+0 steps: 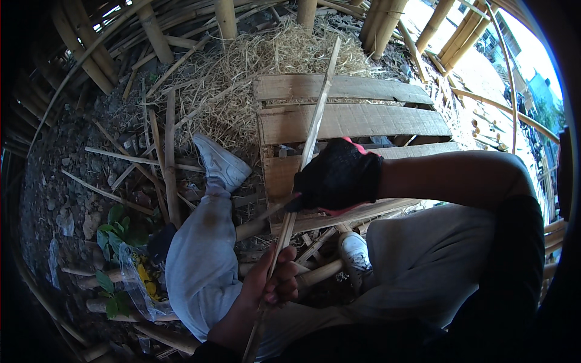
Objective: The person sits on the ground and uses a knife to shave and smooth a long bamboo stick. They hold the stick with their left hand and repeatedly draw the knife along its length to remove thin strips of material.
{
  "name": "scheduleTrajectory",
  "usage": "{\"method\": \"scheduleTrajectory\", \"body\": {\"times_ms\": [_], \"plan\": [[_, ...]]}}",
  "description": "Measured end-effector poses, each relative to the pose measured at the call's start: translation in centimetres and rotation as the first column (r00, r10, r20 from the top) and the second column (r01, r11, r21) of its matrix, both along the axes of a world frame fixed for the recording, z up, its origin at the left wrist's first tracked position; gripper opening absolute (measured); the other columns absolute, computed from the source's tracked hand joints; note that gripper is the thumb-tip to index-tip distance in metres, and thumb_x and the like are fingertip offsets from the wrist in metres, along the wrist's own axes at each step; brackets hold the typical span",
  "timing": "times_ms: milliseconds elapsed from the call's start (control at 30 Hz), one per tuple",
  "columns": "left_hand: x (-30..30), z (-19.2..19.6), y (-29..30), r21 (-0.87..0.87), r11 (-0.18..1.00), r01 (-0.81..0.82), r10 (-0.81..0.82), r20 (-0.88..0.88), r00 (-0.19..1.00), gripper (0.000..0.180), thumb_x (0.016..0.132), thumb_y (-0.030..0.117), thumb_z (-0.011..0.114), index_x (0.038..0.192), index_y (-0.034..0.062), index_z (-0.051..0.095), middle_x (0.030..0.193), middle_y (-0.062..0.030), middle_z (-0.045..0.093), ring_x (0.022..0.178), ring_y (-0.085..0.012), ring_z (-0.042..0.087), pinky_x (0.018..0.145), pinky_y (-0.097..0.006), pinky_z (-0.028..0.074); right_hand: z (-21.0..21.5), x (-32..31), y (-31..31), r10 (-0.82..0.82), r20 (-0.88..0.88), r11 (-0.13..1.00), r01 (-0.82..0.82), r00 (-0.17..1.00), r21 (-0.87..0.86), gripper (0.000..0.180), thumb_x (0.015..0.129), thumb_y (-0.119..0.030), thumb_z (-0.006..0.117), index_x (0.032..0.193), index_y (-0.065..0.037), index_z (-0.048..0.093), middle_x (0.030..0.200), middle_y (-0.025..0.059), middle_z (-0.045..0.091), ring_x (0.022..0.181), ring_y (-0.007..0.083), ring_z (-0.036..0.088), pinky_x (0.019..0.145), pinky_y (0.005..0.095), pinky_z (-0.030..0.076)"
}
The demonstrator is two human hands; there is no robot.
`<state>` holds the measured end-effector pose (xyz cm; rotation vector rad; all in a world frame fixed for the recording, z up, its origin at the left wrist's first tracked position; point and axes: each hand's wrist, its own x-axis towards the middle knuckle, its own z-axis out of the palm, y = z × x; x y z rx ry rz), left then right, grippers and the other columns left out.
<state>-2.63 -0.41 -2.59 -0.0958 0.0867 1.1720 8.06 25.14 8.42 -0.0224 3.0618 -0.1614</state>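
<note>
A long, pale bamboo strip [315, 124] slants from my lap up across the slatted wooden pallet [357, 121]. My left hand [272, 278], bare, is closed around its lower part, fingers wrapped over it. Farther up, my right hand [339, 178], in a black and red glove, is closed against the same strip. A thin, motion-blurred blade [277, 209], apparently a knife's, sticks out leftward from the glove and crosses the strip. The glove hides the knife's handle.
Straw shavings [236, 91] heap beyond the pallet. Split bamboo pieces [169, 151] lie on the stony ground at left, near a clear plastic bag [136, 278] and a green plant [115, 230]. Upright bamboo poles [225, 19] stand behind. My legs extend either side.
</note>
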Motion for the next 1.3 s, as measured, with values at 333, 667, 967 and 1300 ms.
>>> {"method": "scheduleTrajectory", "body": {"times_ms": [333, 667, 967, 1300], "plan": [[0.1, 0.8, -0.5, -0.081, 0.997, -0.006, -0.004, -0.119, 0.993, 0.038, 0.107, 0.056, 0.04, 0.096, 0.0194, 0.045, 0.049, 0.0059, 0.036, 0.033, -0.0069, 0.033, 0.037, -0.023, 0.026, 1.3, -0.3, 1.0, -0.276, 0.218, 0.947, 0.226, 0.936, 0.227, 0.045, 0.1, -0.059, 0.051, 0.097, -0.02, 0.075, 0.085, 0.0045, 0.073, 0.077, 0.0268, 0.073, 0.066, 0.04, 0.058], [0.2, 1.6, -0.4, -0.131, 0.991, -0.018, -0.001, -0.147, 0.989, 0.039, 0.107, 0.057, 0.04, 0.096, 0.0202, 0.044, 0.05, 0.007, 0.034, 0.033, -0.006, 0.031, 0.037, -0.024, 0.025, 0.5, 0.3, 4.4, -0.353, 0.151, 0.908, 0.299, 0.923, 0.294, 0.048, 0.104, -0.055, 0.044, 0.095, -0.019, 0.075, 0.084, 0.0058, 0.073, 0.08, 0.0284, 0.072, 0.067, 0.0425, 0.056], [0.0, 2.0, -0.3, -0.136, 0.991, -0.008, -0.018, -0.187, 0.982, 0.039, 0.107, 0.056, 0.039, 0.095, 0.02, 0.045, 0.05, 0.0073, 0.033, 0.034, -0.0059, 0.031, 0.038, -0.023, 0.024, 1.2, -0.2, 8.6, -0.348, 0.131, 0.878, 0.274, 0.928, 0.391, 0.041, 0.106, -0.05, 0.042, 0.113, -0.028, 0.076, 0.094, 0.0018, 0.075, 0.081, 0.0254, 0.072, 0.067, 0.0399, 0.057], [0.3, 1.7, -0.5, -0.148, 0.988, -0.036, 0.021, -0.098, 0.995, 0.036, 0.111, 0.049, 0.031, 0.098, 0.0175, 0.044, 0.051, 0.0052, 0.038, 0.033, -0.0069, 0.034, 0.036, -0.023, 0.027, 0.4, 0.3, 6.9, -0.255, 0.197, 0.938, 0.192, 0.947, 0.289, 0.046, 0.103, -0.057, 0.043, 0.115, -0.024, 0.074, 0.088, 0.0073, 0.073, 0.081, 0.0275, 0.072, 0.071, 0.0428, 0.057]]}}
